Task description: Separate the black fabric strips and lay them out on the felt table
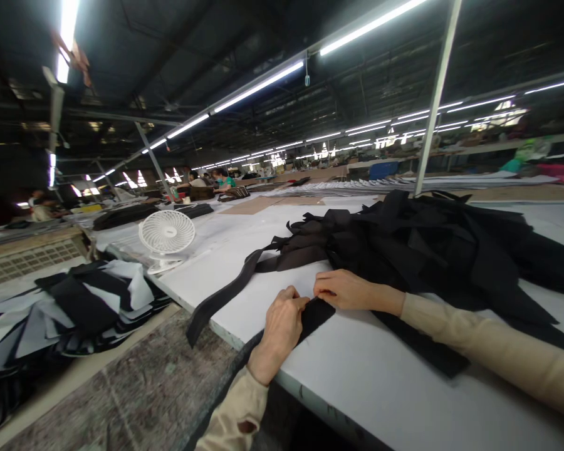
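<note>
A black fabric strip [317, 318] lies across the near edge of the white table [357, 376], with a long tail hanging off the edge under my left forearm. My left hand [282, 322] pinches the strip's upper edge between thumb and fingers. Close beside it, almost touching, my right hand [345, 289] pinches the same edge with its fingertips. What lies exactly between the fingertips is too small to make out. Behind and right of my hands is a large heap of black fabric strips [418, 244]. One loose strip [230, 291] trails from the heap over the table edge.
A small white fan [167, 235] stands at the table's left edge. Lower left, stacked black, grey and white fabric pieces [84, 307] rest on another surface. A metal pole [437, 100] rises behind the heap. Other people [223, 180] are at tables far back.
</note>
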Available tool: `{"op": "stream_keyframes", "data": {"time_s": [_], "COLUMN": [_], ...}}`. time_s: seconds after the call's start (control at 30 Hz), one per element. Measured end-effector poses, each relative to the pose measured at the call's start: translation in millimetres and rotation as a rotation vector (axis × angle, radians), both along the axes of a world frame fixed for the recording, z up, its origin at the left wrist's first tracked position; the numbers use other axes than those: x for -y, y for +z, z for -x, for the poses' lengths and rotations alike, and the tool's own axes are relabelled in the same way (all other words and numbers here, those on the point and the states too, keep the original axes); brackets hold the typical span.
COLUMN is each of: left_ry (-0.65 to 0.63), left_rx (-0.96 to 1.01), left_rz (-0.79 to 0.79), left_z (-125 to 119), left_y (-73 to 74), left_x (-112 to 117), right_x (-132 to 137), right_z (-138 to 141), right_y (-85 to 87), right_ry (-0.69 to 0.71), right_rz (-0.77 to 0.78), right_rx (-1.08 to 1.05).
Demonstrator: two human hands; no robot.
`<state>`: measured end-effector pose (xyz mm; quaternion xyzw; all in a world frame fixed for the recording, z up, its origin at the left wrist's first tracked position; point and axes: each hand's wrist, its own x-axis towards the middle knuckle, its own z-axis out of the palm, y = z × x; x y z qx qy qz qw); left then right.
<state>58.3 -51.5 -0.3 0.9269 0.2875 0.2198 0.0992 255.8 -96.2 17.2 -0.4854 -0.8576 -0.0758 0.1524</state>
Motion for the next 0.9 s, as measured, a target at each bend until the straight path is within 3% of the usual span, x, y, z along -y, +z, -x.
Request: {"op": "stream_keyframes", "data": {"time_s": [0.17, 0.3, 0.47, 0.57, 0.67, 0.77, 0.9], "left_ry": [-0.041, -0.045, 0.014, 0.047, 0.049, 0.040, 0.037], "left_rx": [-0.065, -0.128, -0.148, -0.153, -0.155, -0.137, -0.020], "left_rz": [-0.055, -0.123, -0.122, -0.093, -0.061, -0.027, 0.095], "left_z": [2, 4, -4, -18, -26, -14, 24], "left_y": [0.5, 1.2, 4.6, 8.7, 12.6, 13.5, 8.7], "left_x": [1, 5, 9, 10, 10, 7, 3], "right_x": [8, 14, 16, 14, 15, 19, 22], "right_z": [2, -3, -11, -5, 3, 6, 4], "right_y": [-4.1, -3.3, 2.3, 3.0, -2.2, -8.2, -9.0], "right_ry": [0.068, 0.093, -0.061, -0.044, -0.056, -0.086, -0.084], "right_rz": [-0.178, -0.224, -0.193, -0.090, 0.018, 0.054, 0.073], "right_rx": [0.357, 0.427, 0.197, -0.050, -0.139, -0.130, -0.119]}}
